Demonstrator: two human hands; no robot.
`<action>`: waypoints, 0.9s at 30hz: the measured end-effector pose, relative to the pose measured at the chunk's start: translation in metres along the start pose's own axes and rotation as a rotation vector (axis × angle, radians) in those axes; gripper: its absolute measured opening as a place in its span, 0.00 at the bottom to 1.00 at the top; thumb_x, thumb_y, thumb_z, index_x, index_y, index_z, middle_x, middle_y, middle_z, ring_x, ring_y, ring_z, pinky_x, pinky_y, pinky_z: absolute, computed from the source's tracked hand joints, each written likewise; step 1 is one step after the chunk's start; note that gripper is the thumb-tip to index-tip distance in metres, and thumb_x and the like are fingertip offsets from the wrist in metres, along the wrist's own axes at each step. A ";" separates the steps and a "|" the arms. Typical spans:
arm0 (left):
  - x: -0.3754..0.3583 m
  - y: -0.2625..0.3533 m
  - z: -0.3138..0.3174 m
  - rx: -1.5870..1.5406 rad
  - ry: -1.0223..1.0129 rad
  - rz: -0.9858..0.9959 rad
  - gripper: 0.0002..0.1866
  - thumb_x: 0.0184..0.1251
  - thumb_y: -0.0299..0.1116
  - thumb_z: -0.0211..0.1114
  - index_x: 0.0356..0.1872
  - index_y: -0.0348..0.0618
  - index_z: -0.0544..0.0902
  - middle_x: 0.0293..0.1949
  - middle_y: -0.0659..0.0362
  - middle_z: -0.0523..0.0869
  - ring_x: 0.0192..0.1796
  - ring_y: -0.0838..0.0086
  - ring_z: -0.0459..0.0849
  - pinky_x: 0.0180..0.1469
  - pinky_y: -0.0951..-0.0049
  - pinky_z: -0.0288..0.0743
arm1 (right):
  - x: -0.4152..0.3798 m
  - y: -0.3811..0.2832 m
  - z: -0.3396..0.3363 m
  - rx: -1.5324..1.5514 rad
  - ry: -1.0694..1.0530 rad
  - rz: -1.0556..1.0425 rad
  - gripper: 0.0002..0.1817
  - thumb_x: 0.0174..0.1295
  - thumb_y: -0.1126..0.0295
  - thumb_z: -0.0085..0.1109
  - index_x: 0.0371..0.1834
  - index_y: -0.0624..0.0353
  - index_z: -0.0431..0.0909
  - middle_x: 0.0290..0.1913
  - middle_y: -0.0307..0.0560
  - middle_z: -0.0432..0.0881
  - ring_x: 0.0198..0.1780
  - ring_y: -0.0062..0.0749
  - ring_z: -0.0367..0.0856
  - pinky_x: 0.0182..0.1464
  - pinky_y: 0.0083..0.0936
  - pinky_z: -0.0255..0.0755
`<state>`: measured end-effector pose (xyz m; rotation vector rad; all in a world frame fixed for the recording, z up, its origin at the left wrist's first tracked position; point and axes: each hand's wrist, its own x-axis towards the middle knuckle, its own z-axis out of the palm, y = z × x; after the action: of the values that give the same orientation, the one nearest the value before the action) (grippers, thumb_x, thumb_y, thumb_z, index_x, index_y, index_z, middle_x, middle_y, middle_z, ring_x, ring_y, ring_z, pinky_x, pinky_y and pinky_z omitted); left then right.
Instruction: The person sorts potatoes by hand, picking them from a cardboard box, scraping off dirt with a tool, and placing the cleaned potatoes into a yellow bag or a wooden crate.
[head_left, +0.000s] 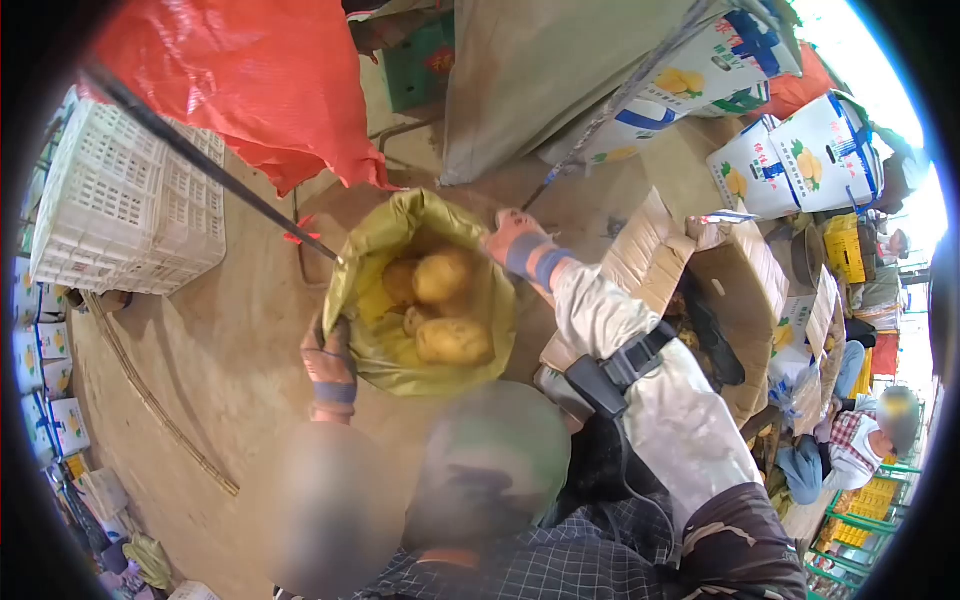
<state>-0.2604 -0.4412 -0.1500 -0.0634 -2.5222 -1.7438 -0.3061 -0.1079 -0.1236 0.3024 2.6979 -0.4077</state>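
A yellow-green woven sack stands with its mouth wide, and several potatoes lie inside. My left hand, in a striped glove, is closed on the sack's near left rim. Across the mouth, my right hand, also in a striped glove, grips the far right rim; its fingertips are partly hidden by the sack fabric. A black strap with a buckle goes round my pale right sleeve. The sack's bottom is out of sight.
White plastic crates are stacked at left. A red sheet hangs at upper left, beside a dark pole. Opened cardboard boxes stand at right. A long stick lies on the floor. Another person sits far right.
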 end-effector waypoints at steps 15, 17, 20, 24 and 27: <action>0.032 0.062 0.018 -0.647 -0.194 -0.464 0.16 0.71 0.29 0.60 0.57 0.34 0.83 0.49 0.52 0.88 0.49 0.67 0.87 0.51 0.69 0.83 | -0.067 0.039 -0.131 -0.021 0.238 0.255 0.30 0.66 0.48 0.54 0.54 0.67 0.81 0.60 0.67 0.82 0.60 0.59 0.82 0.66 0.41 0.74; 0.039 0.053 0.014 -0.871 -0.334 -0.766 0.17 0.72 0.30 0.58 0.57 0.35 0.82 0.50 0.51 0.89 0.49 0.63 0.89 0.51 0.65 0.85 | -0.077 0.042 -0.130 -0.075 0.146 0.229 0.29 0.66 0.50 0.54 0.55 0.66 0.82 0.60 0.66 0.82 0.60 0.60 0.82 0.66 0.41 0.74; 0.075 0.050 -0.010 -1.007 -0.505 -0.916 0.17 0.74 0.32 0.55 0.58 0.35 0.82 0.51 0.49 0.89 0.50 0.58 0.90 0.54 0.58 0.85 | -0.093 0.042 -0.167 -0.488 -0.110 -0.017 0.27 0.65 0.54 0.53 0.58 0.66 0.82 0.61 0.64 0.82 0.60 0.60 0.83 0.66 0.41 0.74; 0.111 0.031 -0.044 -0.801 -0.576 -0.823 0.17 0.75 0.32 0.55 0.58 0.33 0.81 0.51 0.48 0.88 0.49 0.60 0.90 0.54 0.58 0.87 | -0.084 0.048 -0.185 -0.378 -0.028 0.107 0.27 0.65 0.57 0.54 0.61 0.64 0.81 0.63 0.62 0.82 0.63 0.57 0.82 0.67 0.41 0.74; 0.101 0.036 -0.043 -0.604 -0.638 -0.607 0.16 0.75 0.27 0.56 0.59 0.31 0.80 0.51 0.48 0.88 0.50 0.63 0.90 0.51 0.61 0.88 | -0.083 0.051 -0.176 -0.122 0.044 0.310 0.27 0.65 0.55 0.56 0.59 0.64 0.82 0.63 0.62 0.82 0.65 0.57 0.80 0.68 0.41 0.73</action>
<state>-0.3570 -0.4698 -0.0927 0.1560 -2.3982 -3.1201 -0.2789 -0.0165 0.0533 0.6882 2.6424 -0.1467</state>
